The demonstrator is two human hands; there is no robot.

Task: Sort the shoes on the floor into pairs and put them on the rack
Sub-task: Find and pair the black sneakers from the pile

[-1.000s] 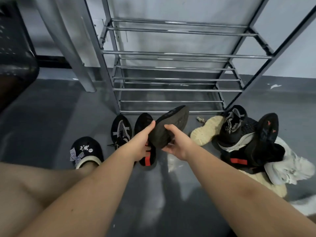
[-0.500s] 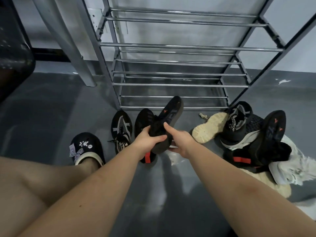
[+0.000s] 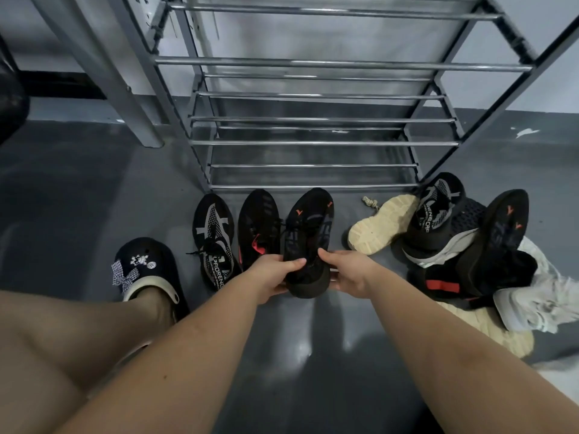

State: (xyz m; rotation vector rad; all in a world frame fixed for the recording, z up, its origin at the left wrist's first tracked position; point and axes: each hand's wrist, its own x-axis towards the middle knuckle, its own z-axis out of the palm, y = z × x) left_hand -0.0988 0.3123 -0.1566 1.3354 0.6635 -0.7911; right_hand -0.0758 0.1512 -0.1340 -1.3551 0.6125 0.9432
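The left hand (image 3: 272, 274) and the right hand (image 3: 347, 272) both grip the heel end of one black sneaker (image 3: 308, 242), the left with thumb curled over the upper, the right with thumb on the other side, so each hand is closed on this shoe. The sneaker is tilted, its toe pointing to the rack (image 3: 313, 142), and it hangs just above the floor (image 3: 282, 355), close beside a black sneaker with red mark (image 3: 258, 233) that stands on the floor in front of the rack. I judge that the step in hand is to set the held shoe down next to this one, as its pair. To do it well, the hands should turn the shoe until the sole is flat, keep the toe in the same direction as the neighbour, and lower it so the two sides almost touch without pushing the standing shoe away. Left of these stands a black-and-grey sneaker (image 3: 214, 239), whose partner (image 3: 438, 211) seems to lie in the pile (image 3: 470, 261) on the right. The rack shelves hold no shoes yet.
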